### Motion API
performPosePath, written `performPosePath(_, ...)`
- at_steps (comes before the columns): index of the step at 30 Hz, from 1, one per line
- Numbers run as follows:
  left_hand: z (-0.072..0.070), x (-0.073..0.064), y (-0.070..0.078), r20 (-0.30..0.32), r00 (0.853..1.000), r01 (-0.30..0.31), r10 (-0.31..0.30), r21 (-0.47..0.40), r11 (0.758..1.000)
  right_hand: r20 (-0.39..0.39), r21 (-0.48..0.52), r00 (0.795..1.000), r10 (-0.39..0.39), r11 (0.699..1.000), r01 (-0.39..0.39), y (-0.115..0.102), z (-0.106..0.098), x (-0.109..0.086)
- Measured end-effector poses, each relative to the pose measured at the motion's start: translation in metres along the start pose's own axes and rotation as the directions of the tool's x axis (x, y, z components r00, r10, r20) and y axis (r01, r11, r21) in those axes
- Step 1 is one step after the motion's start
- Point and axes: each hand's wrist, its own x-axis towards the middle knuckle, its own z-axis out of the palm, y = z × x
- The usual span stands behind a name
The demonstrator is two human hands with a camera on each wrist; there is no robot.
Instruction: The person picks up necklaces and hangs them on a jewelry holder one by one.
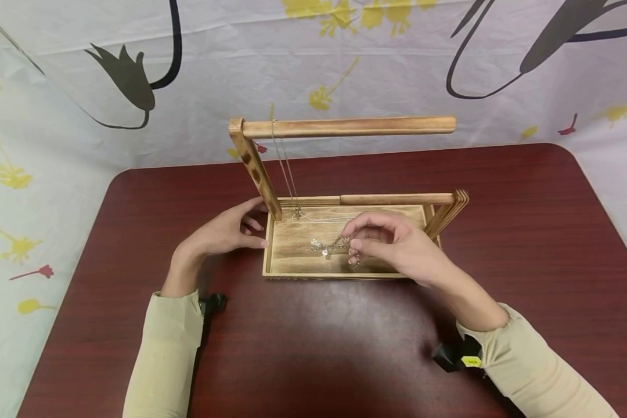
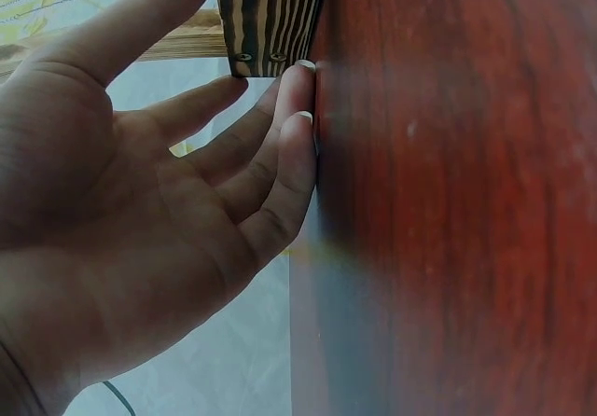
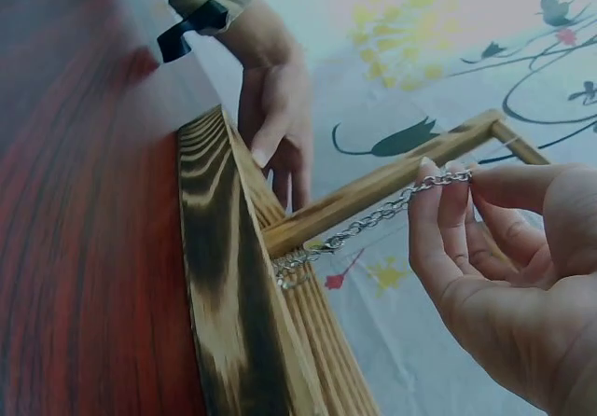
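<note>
Silver-coloured, the charm chain [image 1: 330, 246] is pinched between the thumb and fingertips of the right hand [image 1: 392, 244], and its charm-bearing part is held slanting down toward the floor of the wooden tray [image 1: 292, 264]. Whether those charms touch the tray floor cannot be told. The left hand [image 1: 220, 230] is held wide, thumb and fingers set apart and lightly bent; it is placed at the tray's left end, the thumb toward the near side and the fingers by the left post [image 1: 258, 171].

An upper bar [image 1: 350, 126] is carried by that post, and near its left end a thin necklace [image 1: 297, 213] is hung, its pendant let down to the rear of the tray. A lower bar [image 1: 397, 199] is borne by the right post [image 1: 446, 212]. Everything is stood on a dark red table [image 1: 319, 354], backed by pale cloth [image 1: 240, 58] printed with yellow and grey flowers. Both forearms are covered by beige sleeves [image 1: 164, 354].
</note>
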Motion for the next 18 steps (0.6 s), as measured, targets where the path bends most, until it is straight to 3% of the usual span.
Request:
performPosePath(9, 0.000, -0.001, 0.002, 0.001, 1.000, 0.023, -0.023, -0.005, 1.000, -0.017, 0.153, 0.998, 0.056, 0.987, -0.053, -0.006, -0.001, -0.004)
performPosePath(18, 0.000, 0.000, 0.002, 0.003, 1.000, 0.016, -0.016, -0.006, 1.000, 0.073, 0.215, 0.995, -0.074, 0.975, 0.057, -0.012, -0.003, -0.005)
